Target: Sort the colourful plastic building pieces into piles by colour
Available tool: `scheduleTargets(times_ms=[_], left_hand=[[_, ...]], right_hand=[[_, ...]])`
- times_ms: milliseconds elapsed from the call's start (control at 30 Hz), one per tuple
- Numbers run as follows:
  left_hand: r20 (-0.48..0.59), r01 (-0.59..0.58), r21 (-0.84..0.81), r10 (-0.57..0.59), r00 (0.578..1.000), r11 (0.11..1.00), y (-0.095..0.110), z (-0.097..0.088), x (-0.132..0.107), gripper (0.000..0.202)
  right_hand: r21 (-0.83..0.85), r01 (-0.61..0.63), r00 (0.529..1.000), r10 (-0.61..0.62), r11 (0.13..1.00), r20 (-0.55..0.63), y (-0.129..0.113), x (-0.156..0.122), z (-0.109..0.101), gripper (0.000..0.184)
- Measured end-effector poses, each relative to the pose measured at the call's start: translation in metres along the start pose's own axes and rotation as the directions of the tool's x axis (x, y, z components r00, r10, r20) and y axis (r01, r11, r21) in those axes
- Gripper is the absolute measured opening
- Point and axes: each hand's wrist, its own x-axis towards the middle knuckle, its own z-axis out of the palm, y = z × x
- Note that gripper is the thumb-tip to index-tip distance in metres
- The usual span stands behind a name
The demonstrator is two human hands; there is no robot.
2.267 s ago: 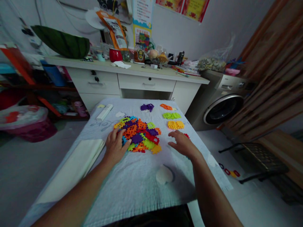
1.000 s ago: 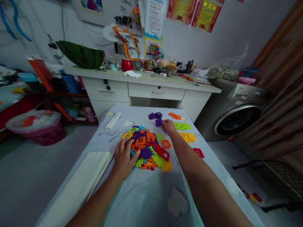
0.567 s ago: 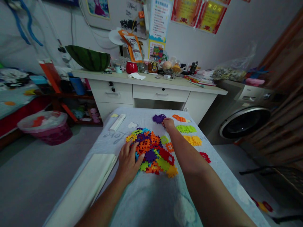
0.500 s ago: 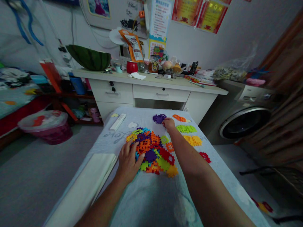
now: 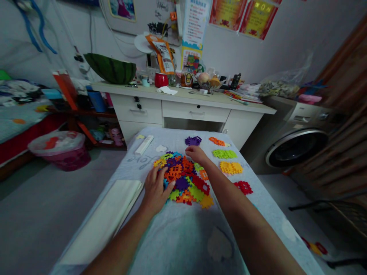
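Note:
A heap of mixed plastic gear-shaped building pieces (image 5: 182, 183) in purple, orange, red, green, yellow and blue lies on the cloth-covered table. At the heap's left edge rests my left hand (image 5: 156, 187), open, its fingers spread and touching the pieces. My right hand (image 5: 196, 154) hovers over the far side of the heap, fingers curled together, with no piece visible in them. Just beyond it sits a purple group of pieces (image 5: 193, 141). Down the right side are sorted groups: orange pieces (image 5: 216, 141), green pieces (image 5: 224, 154), yellow pieces (image 5: 231, 167) and red pieces (image 5: 243, 187).
A white box (image 5: 144, 145) lies at the table's far left, and a folded white cloth (image 5: 106, 217) along the left edge. Behind stands a white desk (image 5: 134, 110) holding a watermelon piece (image 5: 111, 69) and jars. A washing machine (image 5: 298, 137) is at right.
My right hand has moved left and slightly nearer, away from the purple group toward the heap. My left hand stays at the heap. The view has shifted slightly.

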Motion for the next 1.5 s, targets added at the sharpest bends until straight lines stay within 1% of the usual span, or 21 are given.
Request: scheduleTargets(times_ms=[67,167,300,400,533,567,633,700,767,867,1033,1133,1200,1267,1333,1400,1500], left_hand=[[-0.004,0.011,-0.001,-0.011,1.0,1.0,0.0,-0.001,0.0,0.049],[0.004,0.02,-0.004,-0.02,1.0,1.0,0.0,-0.001,0.0,0.049],[0.012,0.008,-0.011,-0.008,1.0,1.0,0.0,-0.002,0.001,0.048],[0.024,0.003,-0.016,-0.003,1.0,1.0,0.001,-0.003,0.001,0.048],[0.039,-0.007,-0.025,0.008,0.999,1.0,0.002,-0.003,0.002,0.048],[0.044,-0.009,-0.023,0.01,0.999,1.0,0.001,-0.003,0.001,0.048],[0.055,-0.014,-0.008,0.014,0.998,1.0,0.001,-0.002,0.001,0.047],[0.065,-0.015,0.012,0.015,0.998,1.0,0.0,-0.002,0.001,0.046],[0.066,-0.013,0.026,0.011,0.998,1.0,0.001,-0.002,0.0,0.045],[0.063,-0.01,0.034,0.008,0.998,0.999,0.002,-0.004,0.0,0.048],[0.067,-0.023,0.045,0.02,0.998,0.999,0.006,-0.008,0.0,0.057],[0.063,-0.029,0.062,0.025,0.998,0.998,0.007,-0.008,0.0,0.057],[0.06,-0.031,0.07,0.027,0.998,0.997,0.006,-0.008,0.001,0.057],[0.06,-0.034,0.071,0.029,0.998,0.997,0.005,-0.008,0.001,0.057],[0.061,-0.033,0.07,0.029,0.998,0.997,0.004,-0.008,0.001,0.057],[0.063,-0.035,0.067,0.031,0.998,0.997,0.004,-0.008,0.001,0.056],[0.071,-0.054,0.067,0.049,0.996,0.996,0.004,-0.007,0.0,0.057]], right_hand=[[-0.038,0.017,1.0,-0.017,0.999,0.007,-0.009,0.004,0.013,0.01],[-0.051,0.006,1.0,-0.007,0.999,-0.019,-0.017,0.009,0.028,0.018],[-0.042,-0.021,0.999,0.019,0.999,-0.045,-0.021,0.008,0.033,0.023],[-0.01,-0.029,0.999,0.029,1.0,-0.045,-0.023,0.004,0.029,0.02],[0.062,-0.026,0.998,0.03,0.998,-0.061,-0.026,-0.004,0.016,0.011],[0.096,-0.012,0.996,0.02,0.995,-0.087,-0.027,-0.007,0.012,0.01],[0.159,0.042,0.984,-0.014,0.986,-0.176,-0.027,-0.015,0.002,0.009],[0.169,0.106,0.962,-0.058,0.98,-0.267,-0.024,-0.026,-0.011,0.007],[0.137,0.144,0.941,-0.093,0.98,-0.325,-0.02,-0.042,-0.025,0.006],[0.096,0.148,0.928,-0.104,0.984,-0.357,-0.008,-0.07,-0.051,0.007],[0.145,0.077,0.951,-0.029,0.986,-0.309,0.021,-0.128,-0.097,0.02],[0.137,0.011,0.943,0.035,0.99,-0.332,0.045,-0.165,-0.12,0.028],[0.132,-0.05,0.931,0.093,0.99,-0.353,0.062,-0.19,-0.133,0.029],[0.122,-0.086,0.925,0.125,0.989,-0.36,0.079,-0.215,-0.142,0.029],[0.062,-0.108,0.91,0.124,0.992,-0.395,0.092,-0.239,-0.149,0.028],[-0.04,-0.116,0.877,0.084,0.992,-0.474,0.1,-0.259,-0.152,0.026],[-0.184,-0.098,0.812,-0.028,0.978,-0.583,0.106,-0.282,-0.152,0.021]])
